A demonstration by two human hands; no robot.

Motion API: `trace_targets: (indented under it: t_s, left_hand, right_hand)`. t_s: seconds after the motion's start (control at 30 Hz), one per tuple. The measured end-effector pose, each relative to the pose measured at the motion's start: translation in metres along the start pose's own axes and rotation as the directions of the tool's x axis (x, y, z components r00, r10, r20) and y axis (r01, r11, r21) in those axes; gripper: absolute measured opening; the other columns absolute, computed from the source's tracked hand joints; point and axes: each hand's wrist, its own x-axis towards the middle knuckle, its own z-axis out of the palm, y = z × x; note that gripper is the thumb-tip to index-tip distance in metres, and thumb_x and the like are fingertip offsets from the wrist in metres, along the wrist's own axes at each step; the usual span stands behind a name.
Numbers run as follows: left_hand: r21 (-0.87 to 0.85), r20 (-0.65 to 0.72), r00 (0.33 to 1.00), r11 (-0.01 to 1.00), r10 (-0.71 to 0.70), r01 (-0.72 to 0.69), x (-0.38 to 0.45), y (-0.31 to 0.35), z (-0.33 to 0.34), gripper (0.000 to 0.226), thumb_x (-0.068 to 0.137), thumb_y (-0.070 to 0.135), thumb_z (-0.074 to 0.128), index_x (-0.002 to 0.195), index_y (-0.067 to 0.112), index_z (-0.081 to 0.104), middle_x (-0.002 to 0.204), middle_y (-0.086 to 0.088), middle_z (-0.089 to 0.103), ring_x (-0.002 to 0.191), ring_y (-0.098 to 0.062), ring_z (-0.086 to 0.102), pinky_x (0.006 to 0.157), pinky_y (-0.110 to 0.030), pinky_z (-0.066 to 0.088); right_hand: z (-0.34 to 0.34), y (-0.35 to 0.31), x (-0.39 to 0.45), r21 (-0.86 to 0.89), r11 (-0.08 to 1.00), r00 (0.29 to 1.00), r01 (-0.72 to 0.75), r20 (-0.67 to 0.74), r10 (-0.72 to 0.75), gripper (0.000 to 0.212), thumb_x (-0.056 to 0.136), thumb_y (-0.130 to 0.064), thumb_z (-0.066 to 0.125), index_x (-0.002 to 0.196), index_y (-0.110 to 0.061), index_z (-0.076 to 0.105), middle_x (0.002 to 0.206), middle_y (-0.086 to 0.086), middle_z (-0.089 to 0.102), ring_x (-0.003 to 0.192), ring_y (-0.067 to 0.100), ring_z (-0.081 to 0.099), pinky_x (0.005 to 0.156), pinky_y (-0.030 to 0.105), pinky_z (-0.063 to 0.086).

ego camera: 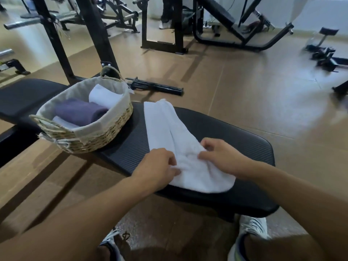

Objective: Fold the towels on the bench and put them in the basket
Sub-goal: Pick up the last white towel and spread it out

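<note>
A white towel (165, 127) lies lengthwise on the black padded bench (235, 136), folded into a long strip. My left hand (158, 164) pinches its near left edge. My right hand (220, 155) grips the near end from the right, bunching the cloth. To the left on the bench stands a woven basket (105, 129) with a cloth liner. Inside it lie a rolled purple towel (79, 112) and a white towel (102, 96); another white piece shows at the basket's near end.
Black gym machine frames (94, 34) rise behind the basket. A black bar (154, 86) lies on the brown floor beyond the bench. A person's legs (166, 14) stand far back. My shoes (252, 228) are under the bench's near edge.
</note>
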Motion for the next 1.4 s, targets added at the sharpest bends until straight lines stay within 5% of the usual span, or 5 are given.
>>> trace_targets:
  t_s: [0.3, 0.47, 0.83, 1.07, 1.4]
  left_hand:
    - [-0.638, 0.666, 0.614, 0.749, 0.422, 0.177, -0.029, 0.040, 0.011, 0.034, 0.086, 0.012, 0.077, 0.119, 0.017, 0.071, 0.128, 0.002, 0.069, 0.121, -0.023, 0.065, 0.109, -0.043, 0.047]
    - [-0.308, 0.103, 0.956, 0.923, 0.276, -0.233, 0.007, 0.019, 0.003, 0.024, 0.091, 0.028, 0.070, 0.115, 0.029, 0.070, 0.118, 0.015, 0.070, 0.113, -0.007, 0.063, 0.103, -0.036, 0.050]
    - [0.411, 0.220, 0.958, 0.873, 0.183, -0.261, 0.019, 0.016, 0.013, 0.044, 0.096, 0.053, 0.052, 0.125, 0.021, 0.054, 0.120, -0.002, 0.053, 0.109, -0.023, 0.051, 0.091, -0.034, 0.042]
    - [-0.056, 0.307, 0.943, 0.991, 0.130, -0.119, 0.006, 0.023, -0.007, 0.032, 0.093, 0.054, 0.059, 0.083, 0.026, 0.072, 0.074, 0.008, 0.073, 0.065, -0.006, 0.065, 0.074, -0.033, 0.056]
    - [0.225, -0.030, 0.963, 0.937, -0.269, 0.269, 0.069, -0.072, -0.037, 0.050, 0.080, 0.056, 0.070, 0.112, 0.018, 0.062, 0.109, -0.002, 0.061, 0.097, -0.025, 0.059, 0.080, -0.041, 0.053]
  right_hand:
    - [-0.035, 0.010, -0.010, -0.075, 0.994, 0.987, 0.073, 0.149, -0.061, 0.008, 0.071, -0.026, 0.058, 0.076, -0.027, 0.064, 0.068, -0.010, 0.061, 0.063, 0.007, 0.054, 0.064, 0.032, 0.046]
    - [-0.047, 0.015, -0.025, -0.337, 0.932, 0.930, 0.134, 0.369, 0.000, 0.029, 0.089, -0.014, 0.056, 0.093, -0.034, 0.076, 0.084, -0.024, 0.071, 0.077, -0.002, 0.064, 0.073, 0.019, 0.050]
    - [-0.047, 0.041, -0.004, -0.248, 0.969, 0.912, 0.003, -0.397, -0.105, 0.013, 0.097, -0.035, 0.060, 0.087, -0.041, 0.066, 0.089, -0.019, 0.070, 0.085, 0.005, 0.064, 0.064, 0.023, 0.045]
    - [-0.041, 0.027, -0.005, -0.410, 0.899, 0.919, -0.153, -0.394, -0.023, 0.039, 0.080, -0.071, 0.062, 0.070, -0.033, 0.063, 0.071, -0.013, 0.065, 0.072, 0.010, 0.062, 0.068, 0.038, 0.055]
    - [-0.069, 0.036, -0.011, -0.545, 0.817, 0.982, -0.189, -0.080, 0.173, 0.015, 0.096, -0.047, 0.061, 0.093, -0.034, 0.067, 0.085, -0.014, 0.066, 0.078, 0.003, 0.059, 0.062, 0.025, 0.041]
